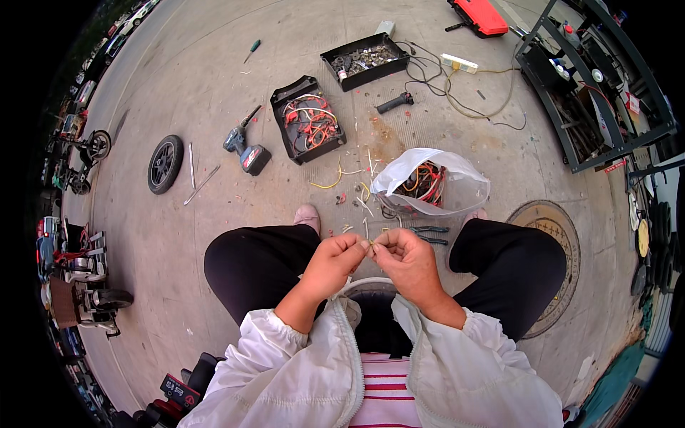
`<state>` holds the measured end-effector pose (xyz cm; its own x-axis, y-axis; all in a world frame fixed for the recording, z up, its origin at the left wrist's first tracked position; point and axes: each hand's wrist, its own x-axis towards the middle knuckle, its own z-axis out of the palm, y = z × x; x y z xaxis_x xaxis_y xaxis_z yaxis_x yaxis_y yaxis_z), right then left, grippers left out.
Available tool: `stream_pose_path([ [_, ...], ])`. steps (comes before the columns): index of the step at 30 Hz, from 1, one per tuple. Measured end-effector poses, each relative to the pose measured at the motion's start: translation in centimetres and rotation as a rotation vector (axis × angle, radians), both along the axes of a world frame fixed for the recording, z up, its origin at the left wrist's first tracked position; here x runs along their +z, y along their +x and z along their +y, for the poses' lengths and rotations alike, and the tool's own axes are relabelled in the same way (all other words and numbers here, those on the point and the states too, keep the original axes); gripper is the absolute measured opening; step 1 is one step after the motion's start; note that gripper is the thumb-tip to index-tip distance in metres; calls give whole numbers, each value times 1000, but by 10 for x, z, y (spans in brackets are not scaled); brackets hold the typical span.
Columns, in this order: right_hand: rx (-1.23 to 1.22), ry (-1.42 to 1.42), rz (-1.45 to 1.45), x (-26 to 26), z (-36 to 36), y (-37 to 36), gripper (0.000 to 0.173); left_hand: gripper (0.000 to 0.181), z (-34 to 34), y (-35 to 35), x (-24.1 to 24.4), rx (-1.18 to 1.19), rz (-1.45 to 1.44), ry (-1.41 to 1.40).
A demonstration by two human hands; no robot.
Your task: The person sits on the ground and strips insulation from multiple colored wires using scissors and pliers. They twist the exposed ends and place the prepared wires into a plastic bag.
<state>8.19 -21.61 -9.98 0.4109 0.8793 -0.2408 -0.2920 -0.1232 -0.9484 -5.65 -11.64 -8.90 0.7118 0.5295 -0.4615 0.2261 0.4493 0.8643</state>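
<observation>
My left hand point(335, 260) and my right hand point(406, 261) meet in front of my lap, fingertips almost touching. Between them both pinch a small piece of thin wire point(371, 243), yellowish where it shows; the fingers cover most of it. On the ground just beyond my right hand lie pliers with dark green handles point(431, 229). A white plastic bag point(465, 179) stands open past them, holding tangled red, black and yellow wires point(423, 184). Cut wire scraps point(334, 181) are strewn beyond my hands.
A black tray of wires point(342, 140), a black bin of metal parts point(374, 74), a cordless drill point(247, 147), a small wheel point(165, 164), a screwdriver point(252, 51) and a handlebar grip point(394, 103) lie on the concrete. A power strip point(458, 63) with cables is near a metal shelf rack point(556, 101). A manhole cover point(556, 230) is by my right knee.
</observation>
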Motion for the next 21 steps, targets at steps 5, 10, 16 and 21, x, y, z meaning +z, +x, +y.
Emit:
stream_pose_path([
  [5, 28, -25, -47, -2, 0, -1, 3, 23, 0, -2, 4, -79, 38, 111],
  [10, 226, -81, 61, 1, -1, 15, 6, 24, 4, -10, -1, -178, -29, 65],
  [16, 288, -104, -24, 8, -2, 17, 6, 25, -2, -7, 13, -229, 142, 247],
  [21, 271, -95, -14, 4, -3, 15, 6, 26, -4, -8, 3, -188, 71, 444],
])
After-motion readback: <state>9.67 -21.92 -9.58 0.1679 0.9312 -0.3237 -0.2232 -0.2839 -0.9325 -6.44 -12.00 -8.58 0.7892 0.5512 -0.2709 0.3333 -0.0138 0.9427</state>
